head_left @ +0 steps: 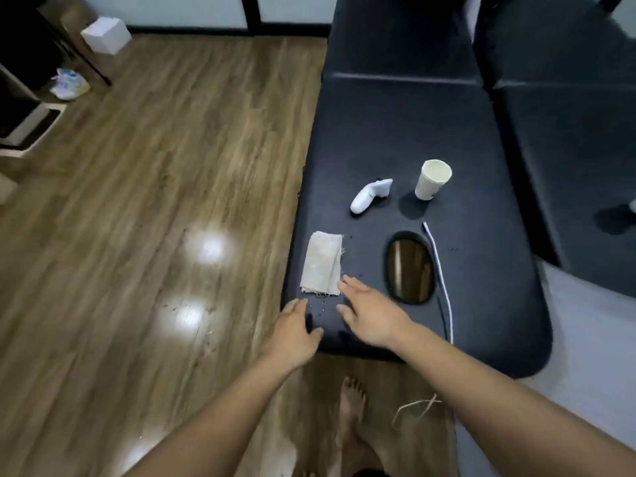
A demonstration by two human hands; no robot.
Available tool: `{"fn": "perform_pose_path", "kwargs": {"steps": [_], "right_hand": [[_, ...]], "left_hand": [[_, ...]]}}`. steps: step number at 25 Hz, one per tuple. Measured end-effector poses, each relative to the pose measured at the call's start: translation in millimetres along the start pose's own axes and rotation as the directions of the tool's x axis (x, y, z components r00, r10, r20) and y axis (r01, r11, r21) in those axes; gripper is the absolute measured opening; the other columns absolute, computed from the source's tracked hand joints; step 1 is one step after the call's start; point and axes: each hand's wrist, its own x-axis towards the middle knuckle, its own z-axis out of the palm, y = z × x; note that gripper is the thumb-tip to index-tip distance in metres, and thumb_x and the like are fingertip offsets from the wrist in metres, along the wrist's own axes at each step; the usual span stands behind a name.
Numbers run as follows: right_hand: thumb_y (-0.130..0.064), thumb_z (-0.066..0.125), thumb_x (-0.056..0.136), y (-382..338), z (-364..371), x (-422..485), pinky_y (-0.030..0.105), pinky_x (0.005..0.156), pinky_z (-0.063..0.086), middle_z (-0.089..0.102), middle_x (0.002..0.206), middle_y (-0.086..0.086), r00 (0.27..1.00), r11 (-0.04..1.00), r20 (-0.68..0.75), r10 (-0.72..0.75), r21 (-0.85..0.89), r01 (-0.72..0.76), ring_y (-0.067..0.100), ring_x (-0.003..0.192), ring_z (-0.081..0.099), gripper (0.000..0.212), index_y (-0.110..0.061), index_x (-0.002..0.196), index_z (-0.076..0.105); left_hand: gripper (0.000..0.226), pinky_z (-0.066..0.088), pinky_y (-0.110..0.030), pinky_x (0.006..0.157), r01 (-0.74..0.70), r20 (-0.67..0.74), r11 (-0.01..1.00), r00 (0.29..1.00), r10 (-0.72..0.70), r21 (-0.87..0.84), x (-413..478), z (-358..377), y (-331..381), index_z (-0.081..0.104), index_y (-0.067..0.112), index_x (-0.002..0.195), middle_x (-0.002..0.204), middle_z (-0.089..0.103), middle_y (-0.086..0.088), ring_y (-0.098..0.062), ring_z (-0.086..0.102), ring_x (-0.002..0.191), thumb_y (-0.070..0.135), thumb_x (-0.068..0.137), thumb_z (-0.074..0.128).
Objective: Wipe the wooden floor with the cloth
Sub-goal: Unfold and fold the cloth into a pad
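A folded beige cloth [321, 264] with frayed edges lies near the front left corner of a black padded table [406, 125]. My right hand [370, 315] hovers flat over the table just below the cloth, its fingertips at the cloth's lower right corner, fingers apart and empty. At the table's left edge, my left hand [296, 333] is also empty with fingers spread. The wooden floor [155, 201] stretches to the left, with small dark crumbs scattered on it near two glare spots.
On the table stand a white paper cup [432, 180], a white handheld device [370, 194], a white cable [440, 270] and an oval hole [409, 268]. My bare foot [351, 407] and a piece of twine [416, 406] are on the floor. A white box [106, 34] sits far left.
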Motion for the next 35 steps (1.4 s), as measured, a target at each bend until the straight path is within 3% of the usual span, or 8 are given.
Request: {"fn": "perform_pose_path", "kwargs": {"steps": [3, 6, 11, 16, 19, 25, 29, 35], "right_hand": [[-0.013, 0.036, 0.101, 21, 17, 61, 0.044, 0.124, 0.001, -0.020, 0.164, 0.001, 0.994, 0.966, 0.104, -0.033, -0.251, 0.058, 0.017, 0.151, -0.016, 0.068, -0.015, 0.158, -0.001], [-0.005, 0.041, 0.094, 34, 28, 99, 0.051, 0.122, -0.005, -0.021, 0.163, -0.006, 0.974, 0.937, 0.215, -0.071, -0.320, 0.139, 0.014, 0.151, -0.017, 0.083, -0.025, 0.157, -0.008], [-0.014, 0.036, 0.101, 39, 34, 121, 0.041, 0.122, 0.007, 0.010, 0.166, -0.008, 0.993, 0.952, 0.084, -0.087, -0.287, 0.108, 0.014, 0.152, 0.007, 0.055, -0.028, 0.153, 0.027], [-0.031, 0.046, 0.100, 10, 12, 120, 0.036, 0.093, 0.039, 0.062, 0.126, 0.001, 0.987, 0.976, -0.058, -0.149, -0.166, 0.137, 0.028, 0.118, 0.053, 0.024, -0.022, 0.115, 0.062], [-0.036, 0.061, 0.090, -15, 20, 91, 0.036, 0.071, 0.048, 0.069, 0.094, 0.003, 0.983, 0.982, -0.007, -0.182, 0.055, 0.182, 0.031, 0.089, 0.063, 0.016, -0.021, 0.089, 0.058], [-0.040, 0.080, 0.076, -70, 69, 20, 0.025, 0.066, 0.049, 0.061, 0.079, -0.006, 0.932, 0.905, 0.226, -0.282, 0.386, 0.180, 0.010, 0.071, 0.059, 0.030, -0.032, 0.067, 0.053], [-0.041, 0.056, 0.096, -103, 106, -28, 0.031, 0.070, 0.049, 0.061, 0.070, -0.004, 0.936, 0.851, 0.203, -0.286, 0.503, 0.151, 0.012, 0.069, 0.057, 0.028, -0.025, 0.073, 0.054], [-0.036, 0.051, 0.094, -137, 166, -111, 0.042, 0.076, 0.051, 0.061, 0.074, 0.002, 0.991, 0.791, 0.079, -0.109, 0.611, 0.038, 0.021, 0.074, 0.058, 0.026, -0.015, 0.080, 0.056]], "left_hand": [[0.075, 0.028, -0.032, 0.119, 0.109, 0.013, 0.994, 0.994, -0.109, -0.008, 38, 19, 2, 0.024, 0.011, 0.157, 0.161, 0.032, -0.010, -0.026, 0.032, 0.147, 0.029, 0.094, 0.061], [0.081, 0.046, -0.039, 0.105, 0.255, 0.033, 0.967, 0.967, -0.254, -0.027, 65, 24, 4, 0.018, 0.019, 0.159, 0.145, 0.054, -0.009, -0.031, 0.052, 0.131, 0.034, 0.092, 0.061], [0.076, 0.045, -0.035, 0.105, 0.380, 0.038, 0.897, 0.923, -0.382, -0.225, 83, 20, 1, 0.027, 0.016, 0.156, 0.132, 0.064, -0.005, -0.026, 0.058, 0.123, 0.020, 0.092, 0.067], [0.042, 0.047, -0.029, 0.090, 0.432, 0.211, 0.331, 0.819, -0.534, -0.839, 59, 1, 7, 0.053, 0.009, 0.135, 0.120, 0.066, -0.006, -0.015, 0.056, 0.106, 0.001, 0.095, 0.062], [0.016, 0.046, -0.028, 0.081, 0.308, 0.171, 0.213, 0.855, -0.490, -0.927, 25, -2, -1, 0.067, 0.015, 0.109, 0.100, 0.069, -0.003, -0.016, 0.060, 0.099, 0.008, 0.097, 0.060], [0.021, 0.050, -0.033, 0.079, 0.299, 0.069, 0.309, 0.810, -0.582, -0.903, -83, 1, -47, 0.073, -0.003, 0.095, 0.084, 0.070, -0.015, -0.021, 0.062, 0.079, 0.013, 0.099, 0.059], [0.021, 0.052, -0.018, 0.066, 0.226, -0.026, 0.334, 0.793, -0.609, -0.915, -147, 0, -72, 0.075, 0.008, 0.085, 0.072, 0.072, 0.001, -0.008, 0.065, 0.067, 0.007, 0.098, 0.059], [0.036, 0.037, -0.025, 0.058, 0.197, -0.119, 0.429, 0.787, -0.605, -0.882, -235, 19, -130, 0.059, 0.014, 0.057, 0.053, 0.051, 0.002, -0.006, 0.045, 0.052, -0.002, 0.089, 0.055]]}}
